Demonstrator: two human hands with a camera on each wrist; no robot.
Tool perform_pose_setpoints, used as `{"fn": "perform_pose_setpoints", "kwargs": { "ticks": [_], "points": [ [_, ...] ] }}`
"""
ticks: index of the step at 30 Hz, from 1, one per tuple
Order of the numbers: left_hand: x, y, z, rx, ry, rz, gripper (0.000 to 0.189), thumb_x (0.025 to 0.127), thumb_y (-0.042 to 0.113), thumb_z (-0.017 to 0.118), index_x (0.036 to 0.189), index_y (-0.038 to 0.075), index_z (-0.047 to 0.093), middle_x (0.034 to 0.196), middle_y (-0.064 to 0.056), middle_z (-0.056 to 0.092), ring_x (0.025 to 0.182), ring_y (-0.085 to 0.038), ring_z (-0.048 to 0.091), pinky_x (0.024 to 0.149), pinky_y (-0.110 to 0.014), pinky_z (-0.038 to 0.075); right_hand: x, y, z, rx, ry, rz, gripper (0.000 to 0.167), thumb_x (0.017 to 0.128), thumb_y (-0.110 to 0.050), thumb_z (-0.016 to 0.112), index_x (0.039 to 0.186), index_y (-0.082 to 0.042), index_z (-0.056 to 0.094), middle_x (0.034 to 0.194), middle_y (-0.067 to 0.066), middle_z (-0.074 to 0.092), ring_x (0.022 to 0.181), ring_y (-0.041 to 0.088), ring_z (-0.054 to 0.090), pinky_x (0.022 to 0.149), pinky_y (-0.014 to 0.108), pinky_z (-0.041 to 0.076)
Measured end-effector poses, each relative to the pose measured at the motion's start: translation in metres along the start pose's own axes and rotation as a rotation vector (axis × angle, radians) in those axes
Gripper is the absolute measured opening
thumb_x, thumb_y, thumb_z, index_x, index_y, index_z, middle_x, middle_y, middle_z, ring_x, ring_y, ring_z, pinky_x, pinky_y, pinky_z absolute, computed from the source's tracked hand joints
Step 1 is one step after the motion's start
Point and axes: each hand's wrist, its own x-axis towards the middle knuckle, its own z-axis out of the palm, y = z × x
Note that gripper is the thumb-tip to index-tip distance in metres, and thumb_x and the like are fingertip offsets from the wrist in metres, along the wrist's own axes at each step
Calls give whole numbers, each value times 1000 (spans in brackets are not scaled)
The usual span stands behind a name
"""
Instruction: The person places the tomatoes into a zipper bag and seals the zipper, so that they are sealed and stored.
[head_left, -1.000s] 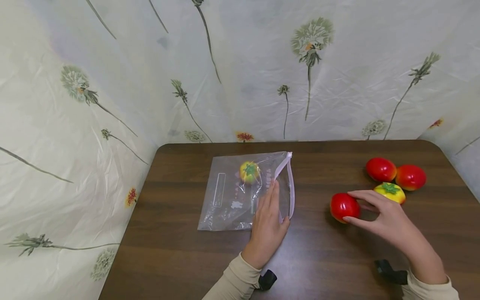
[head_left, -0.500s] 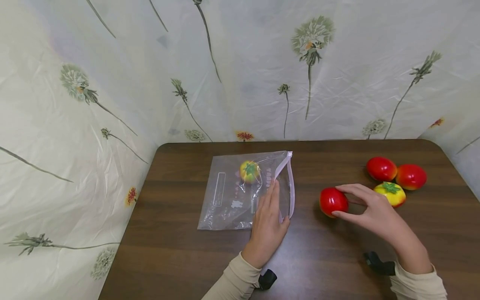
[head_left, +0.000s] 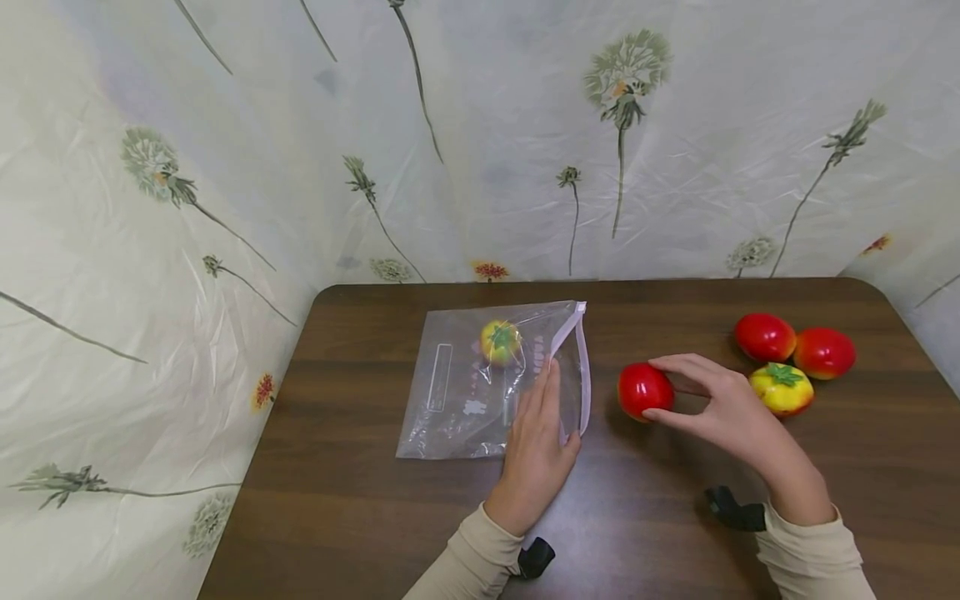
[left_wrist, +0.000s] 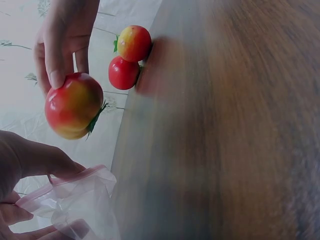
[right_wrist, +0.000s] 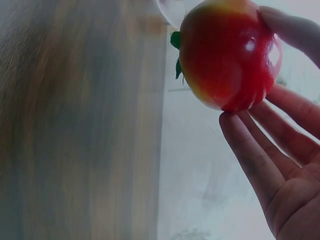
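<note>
My right hand [head_left: 720,408] holds a glossy red-and-yellow toy tomato [head_left: 645,392] between thumb and fingertips, right of the bag's mouth. In the right wrist view, the tomato [right_wrist: 230,55] shows its green leafy top turned left, and the thumb and several fingers touch its far side. My left hand [head_left: 532,450] rests with straight fingers on a clear zip bag [head_left: 450,383] at its mouth. The left wrist view has the thumb at the bag's lilac zip edge [left_wrist: 75,180], with fingers seen through the plastic. Inside the bag lies another toy tomato [head_left: 499,342], leafy side up.
Farther right on the brown wooden table [head_left: 337,517] lie two red toy tomatoes, one at the back [head_left: 765,337] and one beside it [head_left: 824,352]. A yellow-and-red one [head_left: 782,389] sits in front of them. A flowered wall covering [head_left: 487,150] rises behind the table's back edge.
My right hand has moved left and slightly toward the back with the toy tomato, closer to the bag's mouth. The left hand and the bag have stayed in place.
</note>
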Motion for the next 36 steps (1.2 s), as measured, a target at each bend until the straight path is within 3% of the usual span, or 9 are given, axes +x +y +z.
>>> {"fn": "perform_pose_setpoints", "kwargs": {
  "ticks": [5,13,18,21,23,36],
  "points": [
    [0,0,0,2,-17,-15,102,82,11,86,164,9,26,171,-4,30,143,-26,50,116,-42,47,7,-2,5,12,-4,-18,62,75,-28,94,131,-20,69,125,6,71,111,28,69,87,4,46],
    [1,1,-1,-14,-27,-18,101,81,10,86,163,7,28,170,-4,31,143,-26,50,115,-43,48,20,-7,12,37,-19,-38,63,75,-27,93,132,-18,67,127,6,70,111,28,70,88,11,53],
    [2,2,-2,-26,-54,-42,103,81,11,87,164,9,27,171,-3,29,145,-26,48,116,-44,47,26,-11,18,47,-22,-39,64,74,-25,94,132,-16,68,127,8,71,112,30,70,87,34,63],
    [2,2,-2,-29,-58,-42,103,81,11,87,164,9,26,171,-4,29,146,-26,47,115,-45,47,30,-13,22,74,-25,-50,64,74,-23,94,132,-14,68,127,10,71,111,32,71,86,49,62],
    [2,2,-2,-33,-57,-39,104,80,11,87,164,9,26,171,-4,29,145,-26,48,114,-44,49,32,-14,24,90,-28,-57,64,74,-22,94,132,-13,68,127,11,71,111,34,71,87,53,61],
    [2,2,-2,-23,-64,-46,104,80,13,88,164,9,26,171,-3,30,145,-25,48,114,-42,49,48,-19,39,141,-37,-76,66,74,-16,93,133,-8,66,129,15,69,114,38,70,90,53,59]
  ]
}}
